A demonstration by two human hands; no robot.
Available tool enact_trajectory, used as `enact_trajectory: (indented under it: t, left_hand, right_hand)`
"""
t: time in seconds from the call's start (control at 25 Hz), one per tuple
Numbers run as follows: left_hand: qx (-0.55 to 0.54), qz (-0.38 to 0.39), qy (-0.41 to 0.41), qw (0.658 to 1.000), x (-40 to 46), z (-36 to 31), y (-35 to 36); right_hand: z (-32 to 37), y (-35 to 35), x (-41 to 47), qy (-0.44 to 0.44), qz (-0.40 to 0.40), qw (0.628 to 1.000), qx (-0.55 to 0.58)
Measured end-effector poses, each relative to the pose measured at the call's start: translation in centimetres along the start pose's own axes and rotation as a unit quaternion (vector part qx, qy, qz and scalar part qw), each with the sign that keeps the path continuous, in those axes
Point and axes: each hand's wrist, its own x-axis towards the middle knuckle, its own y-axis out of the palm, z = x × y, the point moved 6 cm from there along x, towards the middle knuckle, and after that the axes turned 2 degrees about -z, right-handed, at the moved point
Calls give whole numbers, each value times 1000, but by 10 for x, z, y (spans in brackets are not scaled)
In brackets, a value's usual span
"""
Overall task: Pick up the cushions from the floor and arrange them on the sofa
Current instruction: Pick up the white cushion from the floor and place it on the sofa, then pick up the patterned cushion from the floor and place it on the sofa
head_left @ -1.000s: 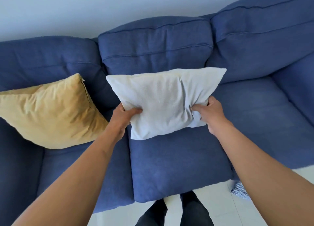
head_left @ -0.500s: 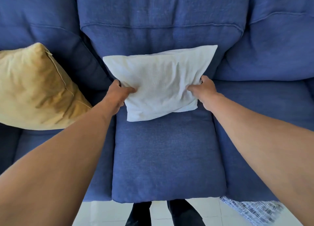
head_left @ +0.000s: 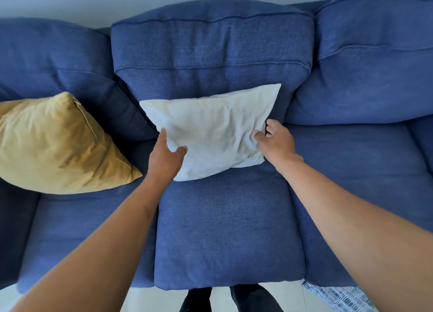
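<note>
A white cushion (head_left: 210, 129) leans against the middle backrest of the blue sofa (head_left: 225, 229), resting on the middle seat. My left hand (head_left: 165, 155) is at its lower left edge, fingers spread, thumb touching the fabric. My right hand (head_left: 275, 140) is at its right edge, fingers loosened and apart, just touching it. A yellow cushion (head_left: 56, 145) lies tilted on the left seat against the left backrest.
A blue-and-white patterned cushion (head_left: 337, 296) lies on the pale floor at the sofa's front right corner. My dark-trousered legs (head_left: 229, 298) stand against the front of the middle seat. The right seat holds nothing.
The white cushion has been set against the middle backrest. Both hands have let go of it and opened, staying at its edges. The view has pulled back a little.
</note>
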Motion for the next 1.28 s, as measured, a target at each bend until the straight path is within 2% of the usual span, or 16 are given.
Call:
enact_trajectory:
  t: [0.12, 0.24, 0.4, 0.56, 0.72, 0.76, 0.8, 0.88, 1.08, 1.2, 1.28]
  left_hand:
    - [62, 13, 34, 997, -29, -13, 3]
    - [137, 48, 103, 984, -63, -30, 10]
    - [225, 110, 206, 946, -115, -46, 30]
    - [258, 162, 300, 904, -182, -57, 59]
    - [269, 210, 367, 865, -268, -56, 91]
    - [284, 242, 395, 839, -310, -55, 113]
    - [298, 260, 400, 827, -329, -48, 124]
    - [314, 275, 370, 830, -337, -31, 135]
    - [383, 356, 397, 755, -425, -24, 213]
    - [414, 382, 403, 721, -469, -32, 274]
    - [424, 390, 404, 711, -498, -39, 322]
  right_hand:
    - [9, -18, -33, -23, -1, 999, -45]
    - [5, -40, -70, -48, -19, 992, -117]
    - [-31, -69, -129, -30, -41, 975, -218]
    - [-83, -109, -207, 25, -91, 966, -242]
    - [-141, -140, -286, 90, -127, 961, -227]
    - [-170, -164, -325, 122, -160, 956, -211]
    - [-186, -172, -346, 135, -174, 953, -208]
    - [-203, -171, -360, 141, -166, 956, -199]
    - [-299, -230, -441, 224, -230, 938, -126]
    - [-362, -261, -471, 277, -235, 927, -90]
    - [-408, -282, -481, 303, -225, 924, -61]
